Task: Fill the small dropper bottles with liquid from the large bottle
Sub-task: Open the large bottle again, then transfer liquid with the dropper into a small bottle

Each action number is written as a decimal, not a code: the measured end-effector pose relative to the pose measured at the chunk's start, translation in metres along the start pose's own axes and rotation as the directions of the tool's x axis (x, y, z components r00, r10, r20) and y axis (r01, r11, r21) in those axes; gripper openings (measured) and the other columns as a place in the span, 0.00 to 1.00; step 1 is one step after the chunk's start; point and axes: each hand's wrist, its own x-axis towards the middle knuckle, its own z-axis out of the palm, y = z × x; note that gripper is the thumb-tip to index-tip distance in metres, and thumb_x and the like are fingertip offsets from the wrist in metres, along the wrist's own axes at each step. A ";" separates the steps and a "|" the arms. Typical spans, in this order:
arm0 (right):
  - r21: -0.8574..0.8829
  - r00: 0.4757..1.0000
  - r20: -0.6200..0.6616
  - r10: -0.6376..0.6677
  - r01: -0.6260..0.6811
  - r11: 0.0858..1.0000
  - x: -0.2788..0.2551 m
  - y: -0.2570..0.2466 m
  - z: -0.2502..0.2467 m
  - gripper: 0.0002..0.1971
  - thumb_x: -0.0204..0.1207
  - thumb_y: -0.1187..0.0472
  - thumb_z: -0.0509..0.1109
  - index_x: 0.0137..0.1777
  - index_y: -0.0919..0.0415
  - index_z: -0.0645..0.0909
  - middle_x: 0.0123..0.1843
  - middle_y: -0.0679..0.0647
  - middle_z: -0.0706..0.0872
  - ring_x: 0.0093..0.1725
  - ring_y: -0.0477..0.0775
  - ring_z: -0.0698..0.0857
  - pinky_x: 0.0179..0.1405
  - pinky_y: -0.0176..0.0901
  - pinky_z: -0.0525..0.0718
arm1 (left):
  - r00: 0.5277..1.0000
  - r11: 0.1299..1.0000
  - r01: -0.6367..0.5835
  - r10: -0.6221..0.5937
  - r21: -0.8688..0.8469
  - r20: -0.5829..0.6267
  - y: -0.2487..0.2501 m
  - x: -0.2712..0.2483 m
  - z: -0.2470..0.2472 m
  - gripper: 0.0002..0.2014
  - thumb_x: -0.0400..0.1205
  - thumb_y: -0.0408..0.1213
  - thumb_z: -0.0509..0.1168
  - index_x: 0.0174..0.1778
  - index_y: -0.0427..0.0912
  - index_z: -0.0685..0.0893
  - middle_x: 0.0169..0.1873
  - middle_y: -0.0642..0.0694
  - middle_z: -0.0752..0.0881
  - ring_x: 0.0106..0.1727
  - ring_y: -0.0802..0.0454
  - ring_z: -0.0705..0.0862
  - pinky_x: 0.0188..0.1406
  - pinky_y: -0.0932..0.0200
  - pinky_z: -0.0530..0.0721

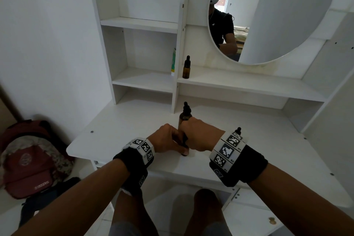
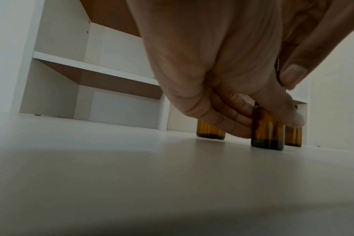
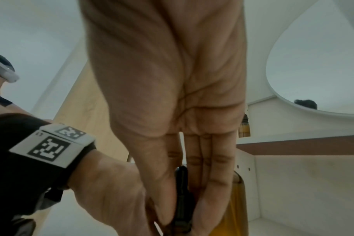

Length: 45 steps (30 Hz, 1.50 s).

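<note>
Left hand (image 1: 168, 139) low on the desk (image 1: 118, 130), fingers pinching a small bottle (image 2: 267, 132) that stands near the front edge. Right hand (image 1: 199, 134) on top, gripping its black cap (image 3: 182, 199). Capping or uncapping, I can't tell. Just behind stands the large bottle (image 1: 184, 116), dropper on. Another small bottle (image 1: 238, 130) peeks beside the right wrist, one more (image 1: 186, 67) up on the shelf (image 1: 249, 84). Filling looks far from done. Plenty of bare desk either side; that front edge sits close.
</note>
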 end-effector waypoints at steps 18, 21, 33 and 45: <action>0.036 0.957 -0.020 0.288 -0.287 0.957 0.024 0.049 0.025 0.24 0.74 0.51 0.76 0.63 0.64 0.75 0.62 0.61 0.77 0.60 0.61 0.81 0.46 0.45 0.76 | 1.000 0.999 0.025 -0.024 -0.037 0.009 0.006 -0.004 -0.001 0.16 0.64 0.40 0.85 0.47 0.44 0.94 0.44 0.46 0.94 0.50 0.48 0.92 0.60 0.45 0.88; -0.003 0.963 -0.012 0.268 -0.268 0.964 0.029 0.048 0.035 0.24 0.75 0.53 0.74 0.65 0.65 0.74 0.64 0.63 0.76 0.62 0.62 0.80 0.51 0.46 0.79 | 1.000 1.000 0.010 -0.011 0.021 0.017 0.010 -0.006 -0.001 0.16 0.65 0.40 0.85 0.48 0.42 0.93 0.45 0.46 0.93 0.50 0.50 0.91 0.59 0.46 0.89; 0.406 0.921 -0.297 0.252 -0.117 0.906 0.025 0.044 -0.014 0.19 0.83 0.56 0.62 0.69 0.66 0.75 0.64 0.62 0.83 0.60 0.60 0.83 0.58 0.48 0.82 | 0.997 0.997 -0.065 0.066 0.030 -0.029 0.016 -0.008 -0.005 0.16 0.70 0.43 0.82 0.52 0.44 0.94 0.47 0.49 0.94 0.49 0.58 0.91 0.61 0.54 0.88; 0.510 0.824 -0.499 0.268 0.029 0.860 0.058 0.042 0.016 0.17 0.85 0.53 0.60 0.42 0.62 0.82 0.36 0.53 0.85 0.35 0.49 0.82 0.35 0.37 0.77 | 0.998 0.998 -0.047 0.045 -0.039 -0.049 0.010 -0.010 -0.002 0.13 0.71 0.40 0.81 0.50 0.42 0.94 0.44 0.51 0.94 0.47 0.58 0.91 0.59 0.56 0.88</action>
